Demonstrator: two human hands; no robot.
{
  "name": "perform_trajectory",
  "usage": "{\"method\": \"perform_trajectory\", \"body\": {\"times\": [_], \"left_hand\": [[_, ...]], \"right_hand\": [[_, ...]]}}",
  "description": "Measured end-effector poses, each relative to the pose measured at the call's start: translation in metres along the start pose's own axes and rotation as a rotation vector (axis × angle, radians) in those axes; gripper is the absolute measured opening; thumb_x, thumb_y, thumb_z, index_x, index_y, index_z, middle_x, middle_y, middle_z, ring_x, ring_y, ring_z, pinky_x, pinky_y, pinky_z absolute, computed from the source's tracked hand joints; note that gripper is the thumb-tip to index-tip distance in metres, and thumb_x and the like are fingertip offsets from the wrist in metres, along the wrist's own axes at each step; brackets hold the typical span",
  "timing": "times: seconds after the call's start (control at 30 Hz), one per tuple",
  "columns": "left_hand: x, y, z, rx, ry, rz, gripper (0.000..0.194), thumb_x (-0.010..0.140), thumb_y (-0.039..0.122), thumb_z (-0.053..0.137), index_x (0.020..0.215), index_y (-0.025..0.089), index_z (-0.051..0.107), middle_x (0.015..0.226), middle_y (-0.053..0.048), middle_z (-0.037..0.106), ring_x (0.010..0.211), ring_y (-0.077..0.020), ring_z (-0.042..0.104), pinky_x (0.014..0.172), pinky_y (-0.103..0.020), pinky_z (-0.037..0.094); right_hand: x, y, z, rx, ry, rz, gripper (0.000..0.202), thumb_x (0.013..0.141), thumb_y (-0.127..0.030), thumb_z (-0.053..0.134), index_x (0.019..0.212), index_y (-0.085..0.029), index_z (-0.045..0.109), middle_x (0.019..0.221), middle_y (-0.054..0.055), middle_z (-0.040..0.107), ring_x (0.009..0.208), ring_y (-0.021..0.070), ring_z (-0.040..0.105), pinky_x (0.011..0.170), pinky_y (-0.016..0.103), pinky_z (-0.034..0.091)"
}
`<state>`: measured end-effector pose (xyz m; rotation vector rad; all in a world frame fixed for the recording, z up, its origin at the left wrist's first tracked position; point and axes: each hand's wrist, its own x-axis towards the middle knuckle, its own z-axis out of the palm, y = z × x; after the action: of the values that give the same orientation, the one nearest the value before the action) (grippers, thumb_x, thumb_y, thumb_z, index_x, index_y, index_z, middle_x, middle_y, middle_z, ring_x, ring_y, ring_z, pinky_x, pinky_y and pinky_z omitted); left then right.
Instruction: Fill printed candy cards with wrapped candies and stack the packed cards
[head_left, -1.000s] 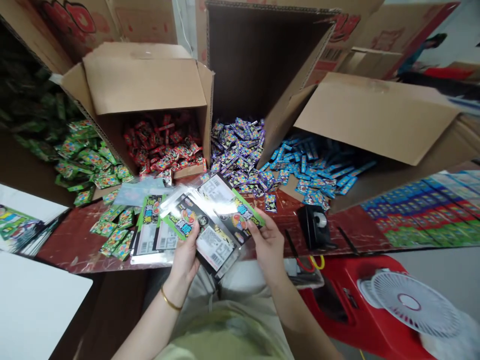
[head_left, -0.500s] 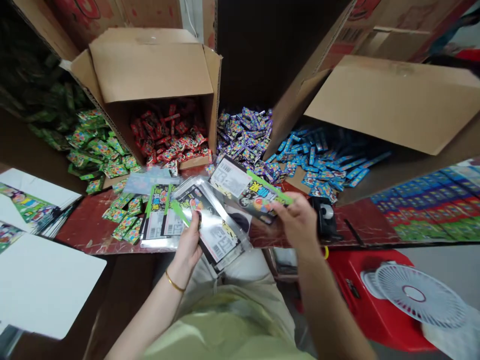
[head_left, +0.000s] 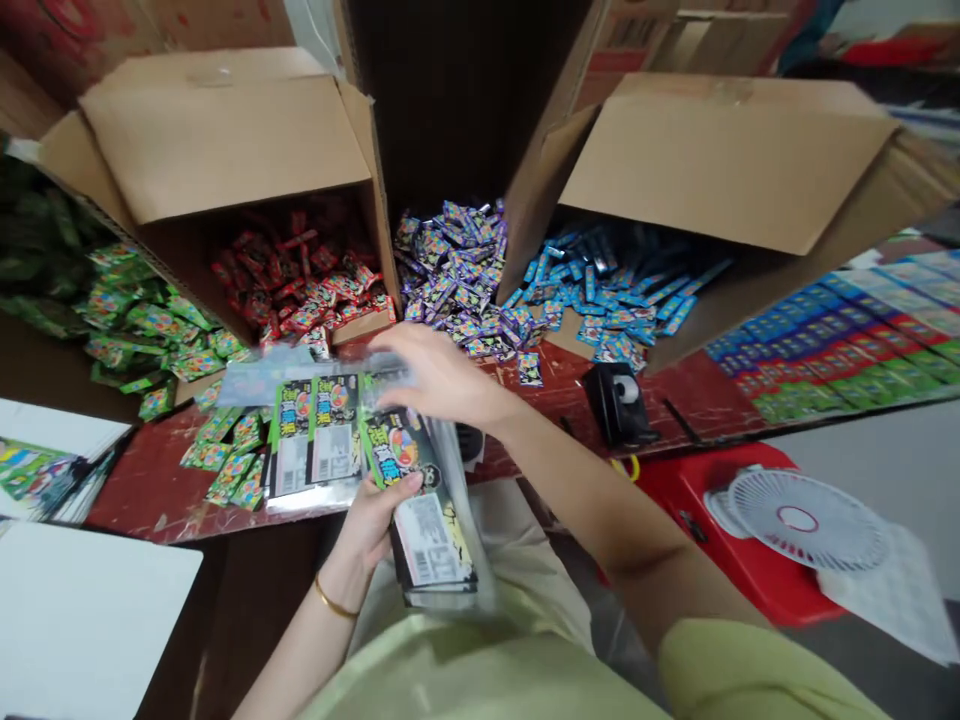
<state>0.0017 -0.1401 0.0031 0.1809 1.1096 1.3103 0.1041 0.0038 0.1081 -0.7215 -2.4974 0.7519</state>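
My left hand (head_left: 382,520) grips a stack of clear plastic bags (head_left: 431,535) with black and green printed cards, thumb on top, above my lap. Reaching across it, my right hand (head_left: 442,375) is at the table's edge, its fingers smeared by motion. Between its thumb and fingers is another printed bag (head_left: 384,388), blurred and partly hidden behind the held stack. Just left of that, two printed bags (head_left: 311,430) lie side by side and overlapping on the table. Small green candy packets (head_left: 232,455) lie in a group beside them.
Cardboard boxes hold red packets (head_left: 315,285) and blue packets (head_left: 600,290). Purple packets (head_left: 457,270) lie between them, green packets (head_left: 150,310) to the left. A black tape dispenser (head_left: 619,405) stands right. A white fan (head_left: 799,520) rests on a red stool (head_left: 675,480). White cards (head_left: 82,610) lie left.
My right hand has swung left with a printed bag, from the right side to beside the two laid bags. My left hand's stack has turned more upright. The view has shifted right.
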Motion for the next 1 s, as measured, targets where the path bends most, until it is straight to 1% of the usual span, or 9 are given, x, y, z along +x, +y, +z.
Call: {"method": "perform_trajectory", "body": {"times": [0.07,0.17,0.27,0.37,0.47,0.6,0.77,0.9,1.0], "left_hand": [[0.007,0.006,-0.002,-0.102,0.078,0.104,0.043,0.049,0.021,0.090,0.086,0.015,0.069,0.076,-0.001,0.074,0.064,-0.0162,0.069,0.066,-0.027,0.057],[0.023,0.010,0.002,-0.210,0.175,0.246,0.047,0.053,0.026,0.089,0.094,0.018,0.067,0.085,0.000,0.074,0.072,-0.0149,0.069,0.074,-0.026,0.055],[0.032,0.002,0.017,-0.189,0.122,0.340,0.054,0.057,0.037,0.087,0.104,0.021,0.064,0.097,-0.001,0.072,0.084,-0.0154,0.068,0.081,-0.026,0.052],[0.030,-0.011,0.029,-0.141,-0.015,0.313,0.069,0.052,0.041,0.088,0.113,0.024,0.060,0.111,-0.005,0.068,0.101,-0.0200,0.064,0.088,-0.029,0.049],[0.025,-0.018,0.031,-0.120,-0.042,0.213,0.063,0.059,0.033,0.085,0.116,0.021,0.061,0.109,-0.007,0.069,0.104,-0.0220,0.062,0.093,-0.033,0.046],[0.022,-0.012,0.024,-0.185,-0.033,0.227,0.050,0.062,0.038,0.078,0.106,0.017,0.066,0.094,-0.006,0.071,0.088,-0.0214,0.065,0.086,-0.033,0.048],[0.022,0.003,0.023,-0.120,0.058,0.365,0.052,0.056,0.028,0.085,0.101,0.023,0.060,0.089,0.001,0.068,0.078,-0.0148,0.064,0.077,-0.026,0.049],[0.025,0.006,0.025,-0.147,0.075,0.349,0.051,0.055,0.030,0.087,0.095,0.022,0.057,0.090,0.000,0.068,0.079,-0.0138,0.064,0.081,-0.025,0.049],[0.028,0.006,0.025,-0.173,0.081,0.332,0.048,0.057,0.030,0.086,0.094,0.020,0.057,0.090,0.000,0.069,0.077,-0.0137,0.064,0.079,-0.027,0.050]], "right_hand": [[-0.033,0.006,0.007,0.174,0.157,0.118,0.061,0.075,-0.032,0.072,0.130,-0.020,0.048,0.120,0.010,0.060,0.111,0.0243,0.056,0.093,0.038,0.045],[-0.079,0.010,0.030,0.362,0.002,0.214,0.049,0.081,-0.028,0.064,0.127,-0.021,0.051,0.104,0.007,0.068,0.094,0.0219,0.064,0.082,0.034,0.051],[-0.100,-0.002,0.049,0.163,-0.109,0.443,0.028,0.088,-0.021,0.051,0.115,-0.018,0.058,0.088,0.009,0.071,0.082,0.0231,0.067,0.072,0.031,0.052],[-0.099,-0.021,0.049,-0.135,-0.245,0.580,0.031,0.088,-0.011,0.041,0.114,-0.012,0.058,0.091,0.017,0.071,0.082,0.0284,0.069,0.072,0.036,0.052],[-0.096,-0.032,0.039,-0.056,-0.253,0.462,0.042,0.086,-0.007,0.042,0.127,-0.011,0.051,0.119,0.022,0.063,0.108,0.0313,0.063,0.088,0.043,0.050],[-0.103,-0.023,0.036,0.489,-0.181,0.295,0.062,0.085,-0.032,0.063,0.141,-0.022,0.038,0.144,0.012,0.047,0.132,0.0245,0.045,0.109,0.041,0.039],[-0.104,-0.008,0.055,0.771,-0.083,0.365,0.056,0.088,-0.038,0.060,0.139,-0.024,0.042,0.143,0.010,0.048,0.132,0.0240,0.047,0.112,0.044,0.036],[-0.100,0.001,0.061,0.930,-0.052,0.379,0.049,0.089,-0.041,0.058,0.133,-0.021,0.051,0.134,0.010,0.058,0.124,0.0237,0.055,0.108,0.042,0.041],[-0.100,0.013,0.060,0.922,-0.054,0.447,0.042,0.092,-0.046,0.050,0.122,-0.019,0.061,0.122,0.009,0.066,0.116,0.0244,0.060,0.103,0.044,0.046]]}}
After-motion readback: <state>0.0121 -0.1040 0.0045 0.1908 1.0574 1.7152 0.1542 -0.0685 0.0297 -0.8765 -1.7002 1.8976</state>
